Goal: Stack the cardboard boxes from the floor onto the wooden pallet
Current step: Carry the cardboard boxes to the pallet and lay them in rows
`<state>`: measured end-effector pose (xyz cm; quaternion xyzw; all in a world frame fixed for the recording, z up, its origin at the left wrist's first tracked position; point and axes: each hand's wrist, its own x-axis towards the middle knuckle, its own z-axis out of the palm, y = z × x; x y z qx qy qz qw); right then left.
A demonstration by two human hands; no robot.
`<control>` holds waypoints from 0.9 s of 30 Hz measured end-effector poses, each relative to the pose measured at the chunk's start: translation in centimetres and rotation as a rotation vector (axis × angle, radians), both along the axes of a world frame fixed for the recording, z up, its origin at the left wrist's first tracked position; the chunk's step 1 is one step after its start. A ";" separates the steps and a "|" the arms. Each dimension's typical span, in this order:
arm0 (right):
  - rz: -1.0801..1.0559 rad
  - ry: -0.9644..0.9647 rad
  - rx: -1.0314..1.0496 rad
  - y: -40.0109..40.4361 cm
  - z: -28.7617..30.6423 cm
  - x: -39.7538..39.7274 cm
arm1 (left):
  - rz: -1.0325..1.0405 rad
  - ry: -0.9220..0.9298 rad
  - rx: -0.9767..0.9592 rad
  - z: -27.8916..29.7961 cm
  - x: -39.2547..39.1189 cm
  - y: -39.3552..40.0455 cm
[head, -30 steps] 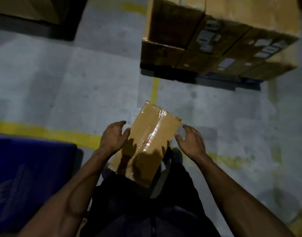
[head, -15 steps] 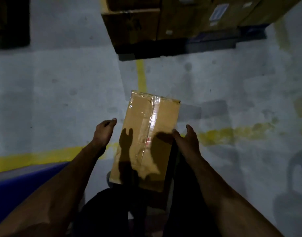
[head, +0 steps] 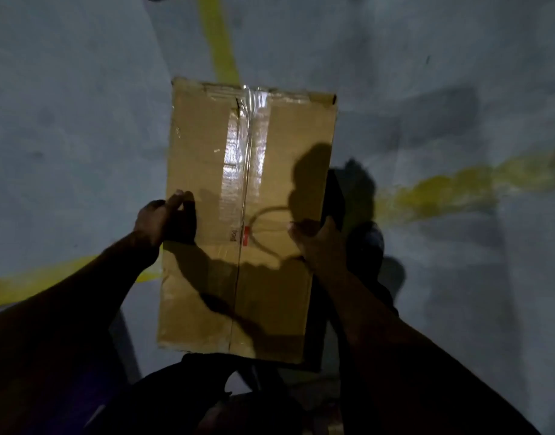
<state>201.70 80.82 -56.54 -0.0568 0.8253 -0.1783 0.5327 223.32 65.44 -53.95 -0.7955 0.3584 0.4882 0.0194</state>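
Both hands clasp the cardboard box [head: 248, 215] by its long sides: the left hand [head: 157, 218] grips the 9 o'clock edge, thumb on top, and the right hand [head: 317, 243] curls round the 3 o'clock edge. Between them the box, taped along its seam, stretches toward 12 o'clock above the grey floor [head: 81, 120] and its yellow lines [head: 458, 186].

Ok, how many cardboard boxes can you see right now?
1. The cardboard box is mid-frame on the floor, left hand and right hand on its sides. Others may be outside the view.
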 end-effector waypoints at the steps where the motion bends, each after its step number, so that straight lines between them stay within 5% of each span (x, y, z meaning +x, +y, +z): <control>1: -0.023 -0.007 -0.007 -0.1 -0.4 0.4 | 0.020 -0.005 0.010 -0.9 0.5 0.0; 10: -0.337 0.074 -0.099 2.5 -3.6 3.7 | 0.286 0.065 0.054 -3.6 0.8 1.6; 19: -0.248 0.113 -0.051 1.7 -1.8 2.7 | 0.453 0.006 -0.002 -2.2 -1.7 2.4; 27: -0.162 0.152 -0.041 -0.3 5.2 -2.1 | 0.212 -0.040 -0.087 5.6 -4.7 0.5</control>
